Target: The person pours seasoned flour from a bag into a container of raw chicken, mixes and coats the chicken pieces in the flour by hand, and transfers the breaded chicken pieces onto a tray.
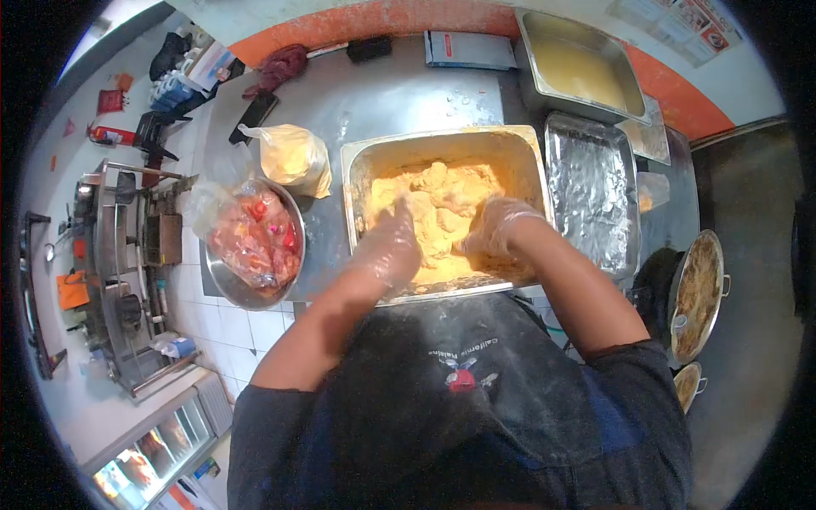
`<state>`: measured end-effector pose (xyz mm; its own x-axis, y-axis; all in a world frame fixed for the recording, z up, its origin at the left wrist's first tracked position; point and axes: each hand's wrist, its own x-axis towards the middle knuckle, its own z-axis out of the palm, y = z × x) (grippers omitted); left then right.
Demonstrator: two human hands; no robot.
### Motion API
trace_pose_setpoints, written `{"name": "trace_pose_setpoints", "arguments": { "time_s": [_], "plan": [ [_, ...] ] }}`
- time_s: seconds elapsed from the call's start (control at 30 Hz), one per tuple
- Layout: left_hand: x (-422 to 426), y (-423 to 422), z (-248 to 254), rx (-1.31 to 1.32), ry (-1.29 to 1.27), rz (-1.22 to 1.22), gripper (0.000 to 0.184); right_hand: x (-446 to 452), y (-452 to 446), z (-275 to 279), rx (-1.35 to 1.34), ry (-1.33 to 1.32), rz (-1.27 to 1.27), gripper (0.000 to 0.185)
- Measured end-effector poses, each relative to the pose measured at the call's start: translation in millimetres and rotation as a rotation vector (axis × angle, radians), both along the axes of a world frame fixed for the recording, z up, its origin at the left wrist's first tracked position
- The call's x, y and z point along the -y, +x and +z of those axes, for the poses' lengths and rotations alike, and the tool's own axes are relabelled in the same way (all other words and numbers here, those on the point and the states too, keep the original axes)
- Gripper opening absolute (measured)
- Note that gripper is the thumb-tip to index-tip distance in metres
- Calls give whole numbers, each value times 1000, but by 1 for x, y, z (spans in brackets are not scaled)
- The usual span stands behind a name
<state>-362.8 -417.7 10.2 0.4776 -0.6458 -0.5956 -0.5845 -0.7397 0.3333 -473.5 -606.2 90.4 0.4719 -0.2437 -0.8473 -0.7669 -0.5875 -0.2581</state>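
A deep metal pan (350,149) holds yellow-orange flour coating (438,242) with lumpy coated pieces (433,178) in it, probably meat. Both hands wear clear plastic gloves dusted with the coating. At the pan's left side, my left hand (391,246) is over the coating, somewhat blurred, fingers stretched forward. On the right side, my right hand (503,225) reaches down with its fingers apart, the tips partly hidden in the coating. I see no piece lifted in either hand.
Left of the pan are a bag of yellow powder (293,157) and a steel bowl (299,255) with bagged raw meat (255,238). To the right lies a foil-lined tray (592,195). Behind it stands a pan of yellowish liquid (582,68). Large frying pans (699,297) sit far right.
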Motion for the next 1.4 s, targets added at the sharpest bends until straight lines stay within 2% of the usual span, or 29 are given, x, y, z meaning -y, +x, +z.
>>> {"name": "trace_pose_setpoints", "arguments": {
  "time_s": [0.03, 0.07, 0.13, 0.2, 0.3, 0.33, 0.4, 0.47, 0.5, 0.57, 0.6, 0.67, 0.7, 0.73, 0.77, 0.8, 0.87, 0.9, 0.97, 1.0, 1.07, 1.13, 1.17, 1.2, 1.23, 1.27, 1.33, 1.37, 1.4],
  "plan": [
    [-1, -3, 2, 155, 19, -131, 114, -5, 0, 0, -32, 31, 15, 80],
    [0, -4, 4, 155, 18, -123, 114, -10, -1, -1, -63, 61, 30, 77],
    [6, -10, 27, -80, 77, -54, 117, -23, -1, -46, 26, -133, 379, 73],
    [8, -10, 25, -62, 85, -74, 119, -29, 0, -85, 36, -145, 698, 72],
    [3, -4, 11, -248, 9, 19, 123, -45, -10, -95, 270, -331, 451, 72],
    [1, -2, -6, -338, -104, 96, 122, -41, -13, -107, 527, 131, 15, 74],
    [0, 2, -17, -429, -221, 173, 120, -32, -16, -118, 752, 596, -434, 79],
    [2, 8, -1, -448, -282, 217, 110, -22, -5, -79, 446, 242, 52, 84],
    [-1, 14, -1, -454, -277, 212, 110, -19, -11, -77, 442, 244, 45, 84],
    [-8, 32, -2, -527, -303, 263, 99, -10, -24, -73, 437, 202, -116, 105],
    [-13, 39, -14, -530, -304, 256, 99, -10, -21, -53, 436, 197, -123, 105],
    [-23, 47, -47, -399, -372, 297, 94, -11, -11, -5, 300, 44, -509, 103],
    [-16, 41, -20, -125, -341, 194, 100, -9, -3, -20, 299, 40, -527, 103],
    [-9, 39, -6, -129, -343, 178, 100, -2, 9, -48, 257, -145, -392, 106],
    [1, 43, 5, -106, -210, 95, 110, 2, 18, -70, 213, -331, -248, 108],
    [9, 45, 10, -80, -80, 16, 122, -2, 28, -79, 216, -340, -255, 108],
    [23, 46, 14, -55, -68, -27, 127, -14, 48, -91, 68, -503, -34, 110],
    [28, 47, 16, -34, -44, -68, 131, -20, 48, -104, 69, -508, -41, 110],
    [38, 47, 20, -6, -15, -133, 129, -34, 41, -124, 393, -448, 92, 102],
    [40, 49, 22, 23, 10, -181, 127, -35, 43, -117, 392, -457, 94, 102],
    [34, 63, 0, -79, -58, -156, 123, -34, 49, -88, 126, -67, 65, 94],
    [32, 71, -3, -185, -118, -140, 119, -41, 44, -60, 61, -21, 111, 90],
    [29, 70, 1, -211, -15, -215, 115, -47, 38, -52, -9, 40, 164, 85],
    [24, 68, 9, -239, 90, -286, 112, -49, 27, -50, -16, 41, 156, 85],
    [12, 67, 31, -275, 75, -274, 118, -52, 15, -45, 72, -4, 43, 81],
    [-2, 57, 29, -287, 78, -277, 118, -57, 8, -39, 126, -61, -12, 81],
    [-24, 40, 33, -15, -55, -374, 132, -70, -3, -19, 242, -171, -121, 81],
    [-26, 43, 42, -120, 53, -478, 143, -79, -4, -13, 145, -245, -123, 94],
    [-27, 39, 38, -125, 55, -484, 143, -89, -6, -11, 45, -316, -124, 107]
  ]
}}
